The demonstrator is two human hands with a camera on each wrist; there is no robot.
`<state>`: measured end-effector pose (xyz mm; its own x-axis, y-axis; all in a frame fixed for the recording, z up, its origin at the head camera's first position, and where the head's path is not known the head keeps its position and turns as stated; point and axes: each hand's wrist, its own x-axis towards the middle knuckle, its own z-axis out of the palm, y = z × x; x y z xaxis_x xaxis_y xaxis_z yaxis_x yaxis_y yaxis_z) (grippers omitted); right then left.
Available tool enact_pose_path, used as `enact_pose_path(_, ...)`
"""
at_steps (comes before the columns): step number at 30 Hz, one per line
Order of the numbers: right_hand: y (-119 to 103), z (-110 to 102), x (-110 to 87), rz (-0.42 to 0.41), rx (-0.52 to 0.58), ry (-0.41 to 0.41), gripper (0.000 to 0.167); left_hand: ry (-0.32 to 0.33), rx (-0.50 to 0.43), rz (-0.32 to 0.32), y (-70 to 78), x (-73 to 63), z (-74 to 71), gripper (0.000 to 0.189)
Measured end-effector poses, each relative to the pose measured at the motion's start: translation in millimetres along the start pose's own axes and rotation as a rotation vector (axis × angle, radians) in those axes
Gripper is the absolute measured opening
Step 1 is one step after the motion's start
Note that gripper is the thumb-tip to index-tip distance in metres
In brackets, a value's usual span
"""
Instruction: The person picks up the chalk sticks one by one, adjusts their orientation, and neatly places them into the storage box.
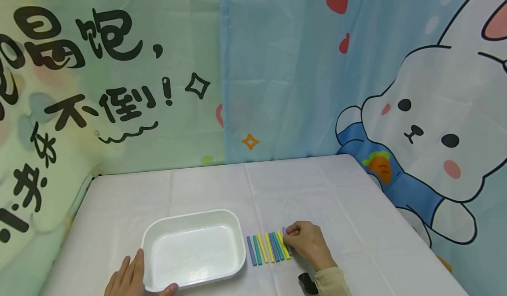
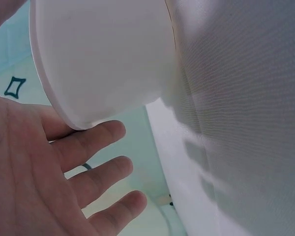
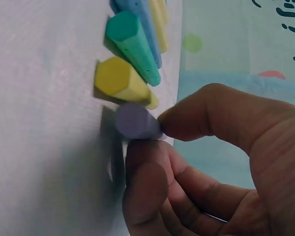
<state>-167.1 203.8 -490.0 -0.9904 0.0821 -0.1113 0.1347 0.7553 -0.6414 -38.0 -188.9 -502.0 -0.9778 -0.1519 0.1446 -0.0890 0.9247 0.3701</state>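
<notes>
My right hand [image 1: 310, 243] pinches a purple chalk stick [image 3: 132, 121] between thumb and fingers, at the right end of a row of chalk. Beside it lies a yellow chalk stick [image 3: 115, 81], then a green one [image 3: 130, 42], with blue and more yellow ones further along the row. A white rectangular tray [image 1: 192, 215] stands left of the chalk, with nothing in it. At its front left corner rests my left hand [image 1: 128, 276]; the fingers [image 2: 101, 179] are extended and spread, the index side touching the tray's outer wall.
A white cloth covers the table [image 1: 206, 186]. Printed curtains [image 1: 277, 89] hang behind and along its sides. A small black device [image 1: 307, 283] is at the right sleeve [image 1: 332, 283]. The blue chalk stick [image 1: 251, 251] at the row's left end lies close to the tray.
</notes>
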Motion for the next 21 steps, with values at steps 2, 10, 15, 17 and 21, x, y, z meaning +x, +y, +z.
enact_pose_path(2,0,0,0.4,0.011,0.007,0.015,0.014,-0.003,-0.001,0.005,-0.9,0.1,0.8,0.134)
enact_pose_path(10,-9,0,-0.5,0.029,0.073,0.071,0.016,-0.053,0.005,-0.008,-2.7,0.5,0.5,0.136)
enact_pose_path(15,-19,2,-3.5,0.030,0.130,0.099,0.019,0.004,-0.001,0.039,-1.9,0.1,-1.4,0.130)
enact_pose_path(17,-23,3,-4.9,0.029,0.169,0.101,0.021,0.003,0.003,0.048,-1.8,0.3,-2.4,0.130)
enact_pose_path(21,-32,5,-7.6,0.041,0.284,0.083,0.022,-0.026,0.011,0.044,-1.9,0.7,-4.0,0.130)
